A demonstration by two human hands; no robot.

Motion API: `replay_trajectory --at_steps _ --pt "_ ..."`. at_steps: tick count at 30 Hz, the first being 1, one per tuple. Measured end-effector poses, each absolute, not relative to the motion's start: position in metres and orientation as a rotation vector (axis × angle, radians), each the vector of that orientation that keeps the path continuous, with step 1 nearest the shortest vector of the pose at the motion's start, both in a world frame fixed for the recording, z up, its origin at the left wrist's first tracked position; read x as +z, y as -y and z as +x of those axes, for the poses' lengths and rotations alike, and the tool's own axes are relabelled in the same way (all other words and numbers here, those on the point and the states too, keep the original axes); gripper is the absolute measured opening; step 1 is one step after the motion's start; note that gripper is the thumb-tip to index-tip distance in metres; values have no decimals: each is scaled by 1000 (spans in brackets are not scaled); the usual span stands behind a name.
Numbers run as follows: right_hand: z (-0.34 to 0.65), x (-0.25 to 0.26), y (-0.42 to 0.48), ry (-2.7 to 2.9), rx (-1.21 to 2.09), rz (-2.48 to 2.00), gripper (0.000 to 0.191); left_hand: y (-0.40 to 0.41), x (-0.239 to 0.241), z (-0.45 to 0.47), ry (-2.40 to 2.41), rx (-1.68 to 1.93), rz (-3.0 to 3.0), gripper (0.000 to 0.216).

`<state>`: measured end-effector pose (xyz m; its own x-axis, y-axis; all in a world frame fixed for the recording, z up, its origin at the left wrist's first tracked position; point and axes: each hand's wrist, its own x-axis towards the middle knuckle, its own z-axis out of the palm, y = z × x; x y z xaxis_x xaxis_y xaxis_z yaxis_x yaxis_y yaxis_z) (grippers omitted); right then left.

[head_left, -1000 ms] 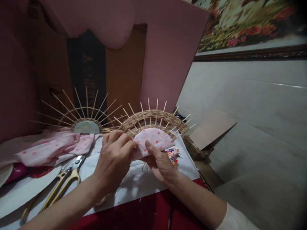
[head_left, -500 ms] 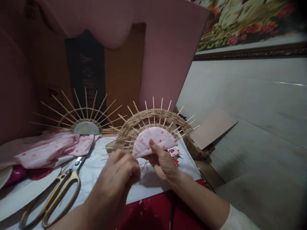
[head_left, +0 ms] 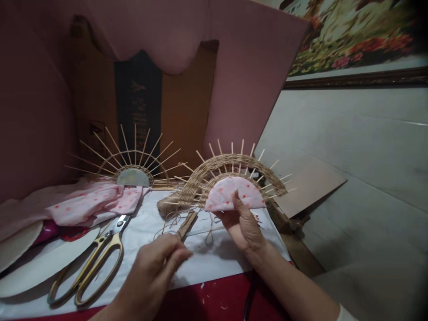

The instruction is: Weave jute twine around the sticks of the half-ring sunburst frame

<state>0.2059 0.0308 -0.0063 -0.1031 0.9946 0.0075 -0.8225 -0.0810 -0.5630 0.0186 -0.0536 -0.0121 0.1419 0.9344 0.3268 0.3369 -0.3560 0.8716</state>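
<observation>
Your right hand (head_left: 249, 229) grips the fan-shaped woven piece (head_left: 236, 185) by its lower edge, thumb pressed on the front of the pink spotted half-disc (head_left: 230, 198) and fingers tucked underneath. You have the piece raised in front of you over the white sheet (head_left: 143, 223), flat edge toward you and thin sticks fanning out past the curved woven band (head_left: 230, 160).

Your left hand (head_left: 155, 269) is apart from the woven piece, lower and to its left, with the fingers curled in. The far end of a brown strip (head_left: 187, 225) shows just beyond your knuckles; the fingertips are turned away from view, so I can't tell whether you are grasping it or simply have your hand over its near end. Thin loops of cord (head_left: 209, 236) lie near it, and a brown bundle (head_left: 166, 207) sits partly behind the left end of the woven band.

Further left, a second stick frame (head_left: 133, 177) stands with a pale half-disc at its base, behind the pink spotted cloth (head_left: 90, 200). The gold-handled scissors (head_left: 106, 240) lie on your left, the blade end close to that cloth, next to a white curved board (head_left: 56, 258). A red surface (head_left: 217, 296) shows along the near edge of the sheet, with small pale scraps on it.
</observation>
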Motion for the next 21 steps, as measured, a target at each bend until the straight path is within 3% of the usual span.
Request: replay_trajectory --at_steps 4,8,14,21 --pt "211 -1 -31 485 1620 -441 24 36 6 7 -1373 1350 1027 28" --pt "211 0 -28 473 1632 -445 26 20 22 13 -1155 1380 922 45" --pt "210 -1 -25 467 1633 -461 28 14 22 25 -982 1348 931 18" --pt "209 1 -23 462 1611 -444 31 12 24 25 -1013 1396 835 17"
